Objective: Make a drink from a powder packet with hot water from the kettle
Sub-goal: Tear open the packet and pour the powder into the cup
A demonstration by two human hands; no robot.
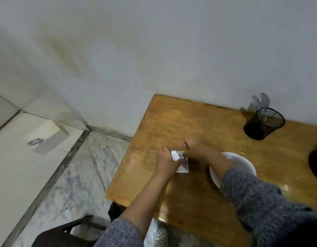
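A small white powder packet [182, 163] is held between both hands just above the wooden table [181, 122]. My left hand [166, 163] pinches its left edge and my right hand [193, 147] pinches its top right corner. A white bowl [241, 163] stands on the table just right of the packet, partly hidden by my right forearm. A dark rounded object [314, 163] is cut off at the right edge of the frame; I cannot tell whether it is the kettle.
A black mesh holder [263, 124] with several spoons stands at the back right near the wall. The table's left edge drops to a marble floor [74, 175]. A dark chair [61, 234] sits at bottom left, and a white perforated object [160, 236] lies under the table's front edge.
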